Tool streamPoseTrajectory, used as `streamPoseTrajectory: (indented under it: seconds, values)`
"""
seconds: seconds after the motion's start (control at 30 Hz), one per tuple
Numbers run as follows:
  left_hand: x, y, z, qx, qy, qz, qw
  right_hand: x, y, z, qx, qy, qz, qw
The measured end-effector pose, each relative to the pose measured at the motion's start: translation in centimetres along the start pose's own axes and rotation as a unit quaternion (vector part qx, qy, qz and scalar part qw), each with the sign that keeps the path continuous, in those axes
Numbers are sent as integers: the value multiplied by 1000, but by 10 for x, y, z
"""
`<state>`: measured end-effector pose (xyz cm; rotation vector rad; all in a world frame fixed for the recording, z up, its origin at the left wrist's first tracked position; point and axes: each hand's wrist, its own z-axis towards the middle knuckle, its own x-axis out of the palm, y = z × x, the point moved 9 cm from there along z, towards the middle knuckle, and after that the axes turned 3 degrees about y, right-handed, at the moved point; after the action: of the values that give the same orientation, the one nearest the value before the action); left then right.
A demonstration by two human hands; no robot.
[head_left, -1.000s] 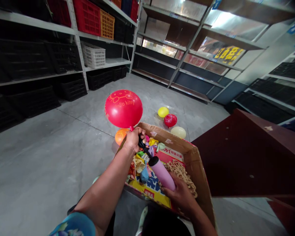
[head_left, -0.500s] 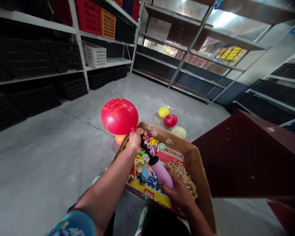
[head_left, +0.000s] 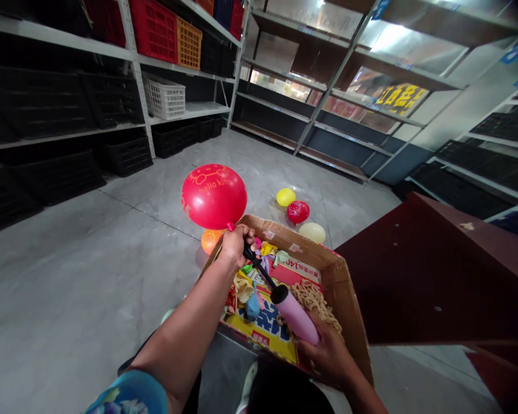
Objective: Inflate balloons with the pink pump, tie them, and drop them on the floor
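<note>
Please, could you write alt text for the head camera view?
The left hand holds an inflated red balloon at the black end of a pink cylindrical pump, gripped by the right hand over an open brown cardboard box of limp, colourful balloons. More inflated balloons lie on the grey floor.

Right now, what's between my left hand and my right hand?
A pump: its black rod and pink barrel span the gap, over the cardboard box. The head view shows it.

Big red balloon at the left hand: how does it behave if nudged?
The big red balloon is probably light for its size, being taut and inflated. Held by the left hand only near its neck, it would likely sway. Looking smooth and shiny, it may be slippery.
</note>
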<state>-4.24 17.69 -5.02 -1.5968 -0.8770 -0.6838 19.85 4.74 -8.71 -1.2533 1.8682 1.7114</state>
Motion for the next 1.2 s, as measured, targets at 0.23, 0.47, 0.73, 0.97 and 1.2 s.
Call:
streamPoseTrajectory:
  seconds: [0.23, 0.47, 0.73, 0.97, 1.2]
  values:
    - [-2, -3, 0, 21, -16, 7, 1000, 9, -8, -2, 3, 22, -4, 1000]
    - [6, 10, -5, 9, -12, 23, 1000, 13, 45, 35, -19, -14, -1, 1000]
    - [1, 0, -2, -1, -12, 20, 1000, 9, 36, 26, -34, -14, 2, 999]
    - [-4, -26, -3, 49, -27, 4, 998, 3, -12, -5, 13, 15, -2, 1000]
    - [19, -33, -14, 73, 31, 14, 997, 13, 9, 16, -18, 6, 1, 1000]
